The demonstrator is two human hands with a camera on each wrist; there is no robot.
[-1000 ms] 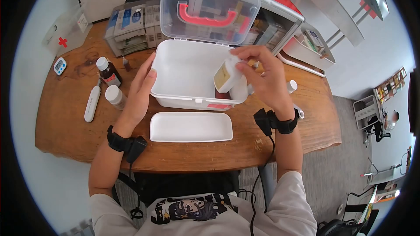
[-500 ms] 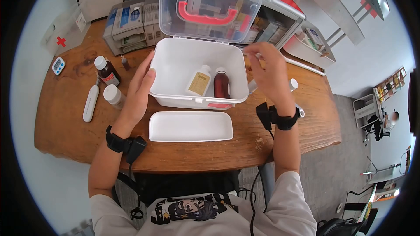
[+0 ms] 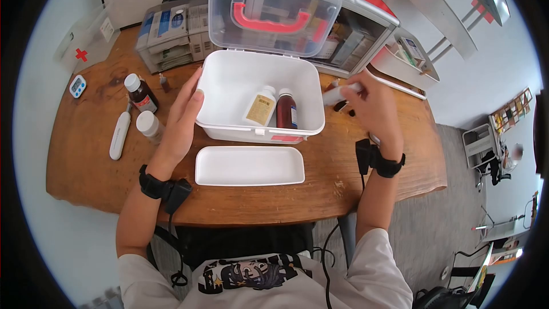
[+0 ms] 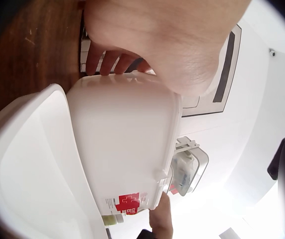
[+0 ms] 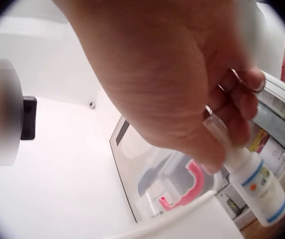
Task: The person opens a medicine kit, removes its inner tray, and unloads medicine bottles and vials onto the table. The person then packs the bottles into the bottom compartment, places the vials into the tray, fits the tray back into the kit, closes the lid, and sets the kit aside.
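The right hand (image 3: 372, 106) pinches a small white spray bottle (image 3: 341, 94) between thumb and fingertips, holding it on a slant just beside the right wall of the open white box (image 3: 260, 131), above the tabletop (image 3: 86, 160). In the right wrist view the bottle (image 5: 257, 186) hangs from the fingers (image 5: 232, 124) by its narrow neck alone, so the hold looks thin; a slip there would likely drop it onto the wood or against the box rim. The left hand (image 3: 180, 120) lies flat along the box's left wall with its fingers straight and close together, bracing rather than gripping, so a knock from the right could slide the box toward the white tray (image 3: 249, 166) in front of it. Inside, a pale bottle with a yellow label (image 3: 260, 106) and a brown bottle (image 3: 286, 110) lie side by side, touching or nearly so; a third one set down carelessly could roll them. The clear lid (image 3: 274, 11) stands upright behind and could fall forward if the box is jolted.
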